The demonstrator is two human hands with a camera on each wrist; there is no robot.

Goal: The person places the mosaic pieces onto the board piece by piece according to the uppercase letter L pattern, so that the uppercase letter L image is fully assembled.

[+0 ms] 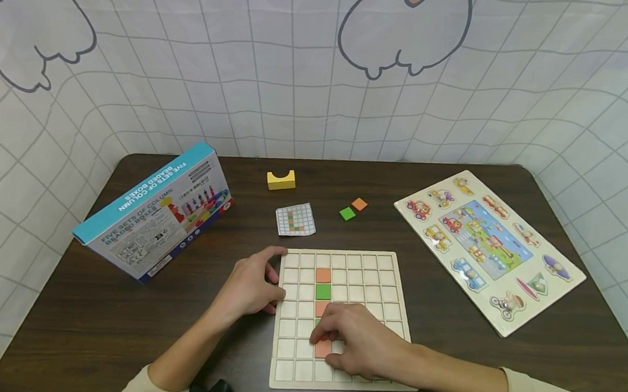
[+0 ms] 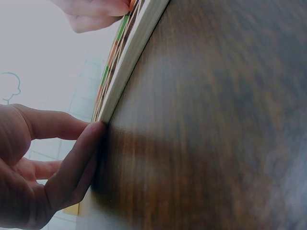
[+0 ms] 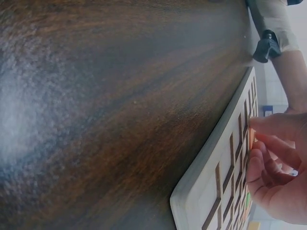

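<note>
A wooden grid board [image 1: 356,329] lies on the table, holding a column of orange and green square tiles. Along its left edge rests my left hand [image 1: 253,281], fingers spread and fingertips touching the frame; the left wrist view shows a finger [image 2: 79,153] against the board's side. My right hand [image 1: 363,345] is over the lower part of the column. Its thumb and fingertips pinch an orange tile [image 1: 323,348] at a grid cell. In the right wrist view the thumb [image 3: 273,125] meets that tile's edge. The fingers partly cover the tiles just above it.
Beyond the board lie a small pattern card [image 1: 296,220], a loose green tile [image 1: 347,213], a loose orange tile [image 1: 359,204] and a yellow block [image 1: 281,180]. A cardboard box [image 1: 165,216] stands at left. A picture puzzle board [image 1: 487,250] lies at right.
</note>
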